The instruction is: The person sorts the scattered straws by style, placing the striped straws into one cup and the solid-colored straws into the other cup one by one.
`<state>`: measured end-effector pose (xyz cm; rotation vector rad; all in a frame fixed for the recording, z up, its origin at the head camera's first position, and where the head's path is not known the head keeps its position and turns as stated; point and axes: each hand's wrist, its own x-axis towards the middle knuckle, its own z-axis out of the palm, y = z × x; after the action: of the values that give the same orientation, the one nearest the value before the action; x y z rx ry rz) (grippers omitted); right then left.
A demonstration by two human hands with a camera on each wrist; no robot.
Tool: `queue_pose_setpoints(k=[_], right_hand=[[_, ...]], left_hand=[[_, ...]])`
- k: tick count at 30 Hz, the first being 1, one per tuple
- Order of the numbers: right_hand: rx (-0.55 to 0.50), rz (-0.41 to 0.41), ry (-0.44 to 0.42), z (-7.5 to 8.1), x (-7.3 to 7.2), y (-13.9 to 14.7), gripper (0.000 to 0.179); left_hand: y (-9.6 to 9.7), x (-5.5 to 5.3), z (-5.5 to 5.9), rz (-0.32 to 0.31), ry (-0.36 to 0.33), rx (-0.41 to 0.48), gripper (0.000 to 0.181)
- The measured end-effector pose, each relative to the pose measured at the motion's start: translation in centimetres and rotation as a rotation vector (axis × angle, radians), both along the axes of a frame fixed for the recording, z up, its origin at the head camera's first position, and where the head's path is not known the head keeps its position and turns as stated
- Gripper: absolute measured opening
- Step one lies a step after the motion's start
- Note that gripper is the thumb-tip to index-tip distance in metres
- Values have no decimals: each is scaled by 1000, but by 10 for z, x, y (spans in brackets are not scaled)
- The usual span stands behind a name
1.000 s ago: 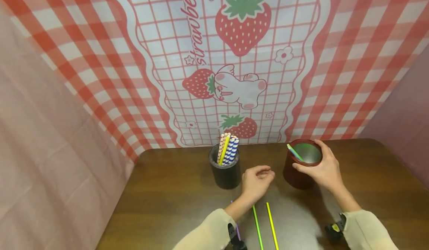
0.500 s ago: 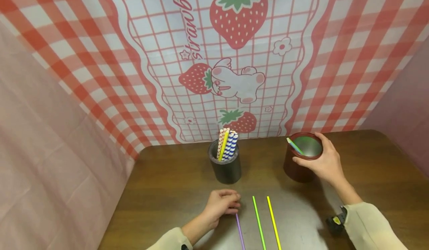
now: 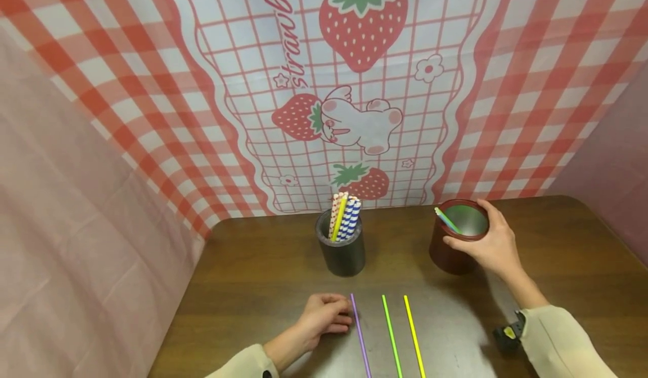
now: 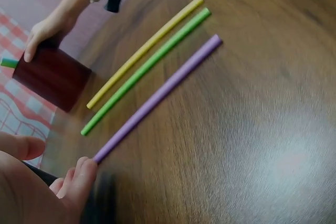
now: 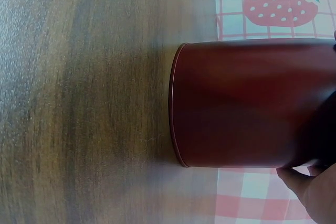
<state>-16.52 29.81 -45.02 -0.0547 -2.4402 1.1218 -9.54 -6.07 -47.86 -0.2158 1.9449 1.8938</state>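
My left hand (image 3: 324, 317) rests low over the table beside the far end of a purple straw (image 3: 360, 333). In the left wrist view its thumb stands apart from the loosely bent fingers (image 4: 79, 184), and a fingertip is at the straw's end; whether it touches cannot be made out. To the right, a green straw (image 3: 391, 333) and a yellow straw (image 3: 414, 333) lie roughly parallel. My right hand (image 3: 493, 248) grips the rim and side of a dark red cup (image 3: 448, 254), which stands upright. Straws in green and blue (image 3: 447, 219) lean inside it.
A black cup (image 3: 344, 259) stands at the back left of the wooden table (image 3: 243, 277), filled with striped, dotted and yellow straws (image 3: 346, 217). Behind hangs a strawberry-print cloth (image 3: 361, 119); a pink curtain (image 3: 76, 226) borders the left side.
My left hand has moved left and toward me, from between the two cups to the purple straw's far end. The right hand stays on the red cup. The view has tilted slightly down.
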Motion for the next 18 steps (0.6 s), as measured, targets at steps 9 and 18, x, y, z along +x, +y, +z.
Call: queue_pose_setpoints(k=[9,18], right_hand=[[7,-2,-6,-3,0,-1,104],[2,-4,4,-1,-2,-1,103]], left_hand=[[13,-9,-16,60,74,-166,15],[22,-15,-16,101,111,-305,24]])
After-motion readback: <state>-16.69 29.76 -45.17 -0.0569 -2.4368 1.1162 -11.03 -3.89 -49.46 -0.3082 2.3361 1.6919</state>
